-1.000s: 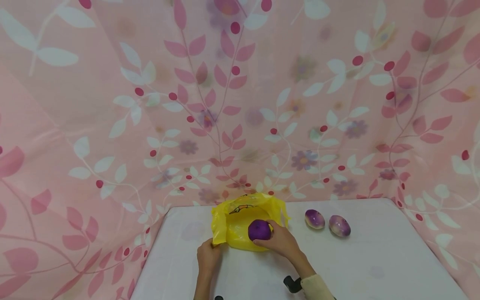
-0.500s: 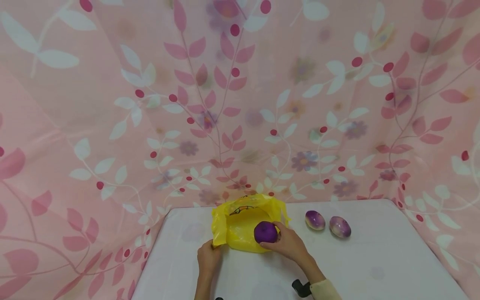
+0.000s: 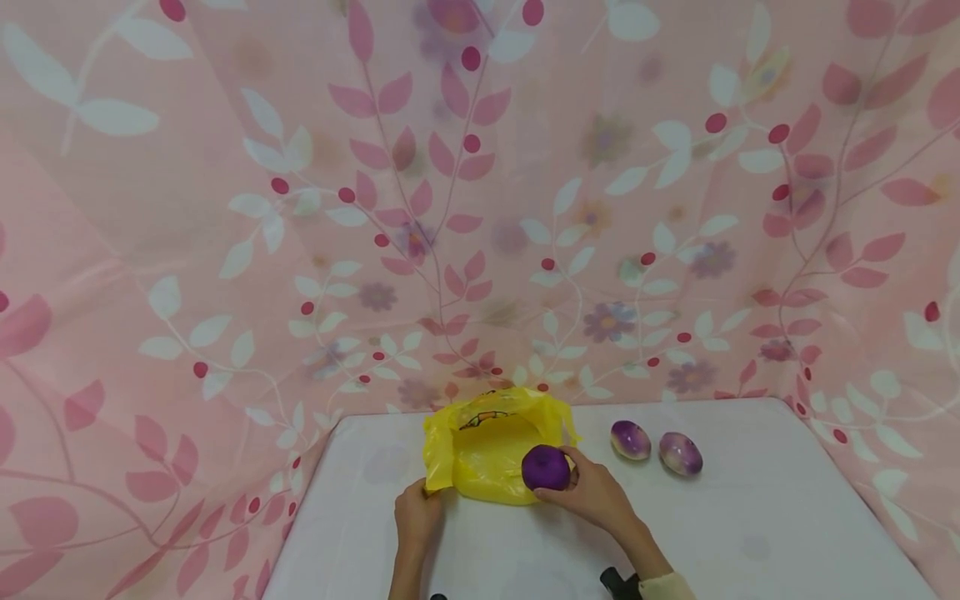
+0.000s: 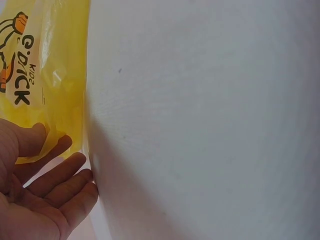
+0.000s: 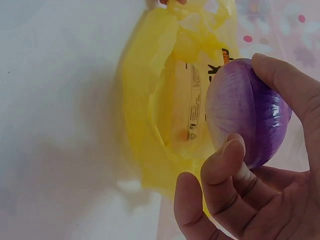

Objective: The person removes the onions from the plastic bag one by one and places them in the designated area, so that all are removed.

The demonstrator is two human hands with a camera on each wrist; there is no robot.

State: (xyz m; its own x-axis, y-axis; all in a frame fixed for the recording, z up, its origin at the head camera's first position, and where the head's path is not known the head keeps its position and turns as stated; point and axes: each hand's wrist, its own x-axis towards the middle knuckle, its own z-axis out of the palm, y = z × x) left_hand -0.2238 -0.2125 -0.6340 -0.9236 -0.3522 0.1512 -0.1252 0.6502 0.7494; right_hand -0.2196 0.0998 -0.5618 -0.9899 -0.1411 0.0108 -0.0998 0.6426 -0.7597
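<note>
A yellow plastic bag [image 3: 491,483] lies on the table with its mouth open toward me. My left hand [image 3: 417,515] pinches the bag's left edge between thumb and forefinger; the left wrist view shows the other fingers of that hand [image 4: 45,185] loosely extended beside it. In my right hand [image 3: 600,493] is a purple onion [image 3: 546,468], held in front of the bag's right side. Seen from the right wrist, the onion [image 5: 250,112] is glossy, purple on one side and pale and streaked on the other, with thumb and fingers around it.
Two more purple-and-cream onions [image 3: 630,440] lie at the back right of the white table [image 3: 750,517]. A pink floral cloth [image 3: 480,208] hangs behind and along both sides. A black device [image 3: 619,582] sits at my right wrist.
My right hand has drawn the onion to the right and toward me, away from the bag's mouth. The left hand and the bag have stayed put.
</note>
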